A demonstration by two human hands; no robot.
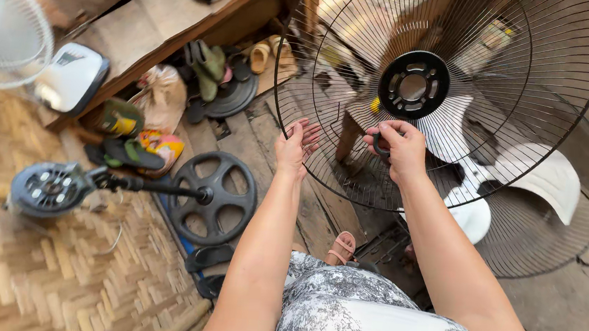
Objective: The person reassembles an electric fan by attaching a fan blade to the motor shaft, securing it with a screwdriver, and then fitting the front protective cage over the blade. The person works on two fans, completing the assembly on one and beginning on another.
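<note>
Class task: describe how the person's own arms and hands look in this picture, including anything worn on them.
Both arms are bare to the frame's lower edge: no sleeves, gloves or watch show. The left hand and right hand show no rings or markings.

Plank floor carries a round black fan base at centre, sandals to the left, and shoes farther back.

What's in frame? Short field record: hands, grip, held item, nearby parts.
left hand: open, flat against rim of black wire fan guard
right hand: grip shut on small black ring, in front of the guard
guard hub: black round plate, above right hand
floor, left: fan motor on pole; black round fan base
floor, right: white fan blade behind a second guard
</note>
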